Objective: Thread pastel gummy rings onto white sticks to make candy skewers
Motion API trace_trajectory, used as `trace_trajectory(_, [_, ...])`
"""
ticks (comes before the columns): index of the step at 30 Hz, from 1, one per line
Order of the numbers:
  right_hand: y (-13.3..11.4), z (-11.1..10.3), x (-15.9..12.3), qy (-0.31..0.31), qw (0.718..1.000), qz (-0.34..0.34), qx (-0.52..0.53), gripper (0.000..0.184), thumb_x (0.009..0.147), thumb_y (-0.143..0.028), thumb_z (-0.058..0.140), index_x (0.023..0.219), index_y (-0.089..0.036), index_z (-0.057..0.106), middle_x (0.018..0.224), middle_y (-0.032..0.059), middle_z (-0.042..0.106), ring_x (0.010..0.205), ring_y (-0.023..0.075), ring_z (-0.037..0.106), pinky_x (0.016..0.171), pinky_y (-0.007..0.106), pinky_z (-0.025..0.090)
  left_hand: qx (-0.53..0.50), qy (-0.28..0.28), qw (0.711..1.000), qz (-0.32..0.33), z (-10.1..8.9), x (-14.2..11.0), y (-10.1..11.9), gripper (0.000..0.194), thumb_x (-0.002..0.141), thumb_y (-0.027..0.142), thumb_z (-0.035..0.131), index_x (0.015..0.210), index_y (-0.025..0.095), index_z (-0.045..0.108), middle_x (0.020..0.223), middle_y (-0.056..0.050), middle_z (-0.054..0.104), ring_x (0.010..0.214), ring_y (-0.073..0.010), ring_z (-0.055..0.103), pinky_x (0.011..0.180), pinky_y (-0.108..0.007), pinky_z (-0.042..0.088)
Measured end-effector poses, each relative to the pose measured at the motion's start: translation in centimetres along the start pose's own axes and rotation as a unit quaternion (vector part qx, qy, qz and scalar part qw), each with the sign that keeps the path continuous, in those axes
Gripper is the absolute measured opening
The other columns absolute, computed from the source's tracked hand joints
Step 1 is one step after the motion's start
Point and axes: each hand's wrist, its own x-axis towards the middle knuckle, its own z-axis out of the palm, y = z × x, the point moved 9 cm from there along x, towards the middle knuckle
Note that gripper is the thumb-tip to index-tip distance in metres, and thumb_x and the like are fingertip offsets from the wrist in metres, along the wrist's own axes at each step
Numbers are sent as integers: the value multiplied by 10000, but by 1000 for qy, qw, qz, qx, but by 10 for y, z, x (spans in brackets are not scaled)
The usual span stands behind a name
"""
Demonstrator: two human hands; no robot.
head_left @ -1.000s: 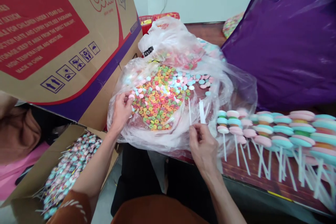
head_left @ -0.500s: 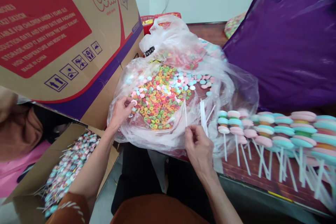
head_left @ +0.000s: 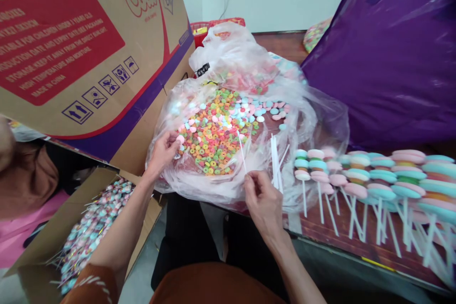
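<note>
Head view — left hand (head_left: 162,154) fingers pinch a round pink candy (head_left: 180,139). Right hand (head_left: 262,197) fingers pinch a thin white stick (head_left: 242,152) — tilted

Looks bright and cool mid-frame, glinting off crumpled plastic (head_left: 231,52). Sinks into shadow at lower right. Stretches and softens candy stacks (head_left: 440,185) at right edge; blurs lettering (head_left: 67,45) at upper left.
</note>
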Motion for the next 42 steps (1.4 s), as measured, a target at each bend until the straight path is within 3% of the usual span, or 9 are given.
trace_trajectory(7, [1,2,-2,-4,1000,-2,-7,204,959,-326,485,858,-190,599,632,-16,601,518,128,566,539,226,414,13,-14,1000,-4,-3,9,-11,449,750,363,670,1142,148,710,994,-74,744,734,-167,650,653,-273,529])
trace_trajectory(12, [1,2,-3,-10,1000,4,-1,207,954,-332,488,854,-191,603,650,-6,616,529,132,569,541,230,414,80,-16,996,25,-2,18,-14,353,816,287,574,1111,163,723,1016,-73,741,790,-185,647,709,-297,535])
trace_trajectory(19, [-10,16,-8,-84,994,31,67,197,956,-332,484,840,-202,575,634,-27,572,530,120,558,547,218,423,264,20,955,132,8,0,17,223,856,203,547,1043,182,667,1013,-79,633,860,-192,605,840,-339,500])
trace_trajectory(22, [-16,27,-13,-119,990,27,71,189,955,-316,469,850,-203,577,621,-34,547,530,121,539,548,223,410,293,21,941,167,18,-14,28,166,874,189,537,1019,182,618,1038,-87,601,885,-196,596,835,-336,486])
trace_trajectory(25, [-20,34,-17,-136,987,24,81,185,955,-305,460,862,-200,581,626,-33,546,528,119,523,546,224,399,264,40,946,183,21,-23,33,87,864,193,561,947,187,586,968,-68,611,892,-199,592,840,-335,479])
trace_trajectory(28, [-23,37,-20,-151,982,28,106,191,962,-312,461,860,-200,576,629,-37,529,529,114,506,531,219,387,163,51,976,137,20,-28,26,146,849,263,616,971,188,586,910,-41,625,817,-172,594,781,-310,490])
trace_trajectory(31, [-26,39,-22,-174,976,28,131,188,969,-318,463,867,-203,571,623,-44,511,521,109,482,515,213,376,-10,-8,998,55,34,-31,14,334,814,345,674,1094,178,603,971,-52,660,832,-160,617,749,-283,510])
trace_trajectory(34, [-30,41,-24,-192,971,23,138,185,969,-317,463,873,-203,574,609,-49,501,513,108,476,507,210,374,-131,-74,989,-13,53,-37,7,403,746,389,752,1061,163,644,986,-56,687,856,-158,633,762,-269,519])
trace_trajectory(42, [-31,45,-22,-223,965,48,125,247,961,-326,459,968,-188,663,583,-35,540,516,129,514,496,214,391,-163,-95,980,-59,71,-51,5,395,679,407,829,950,159,685,816,-15,696,699,-125,617,619,-228,505])
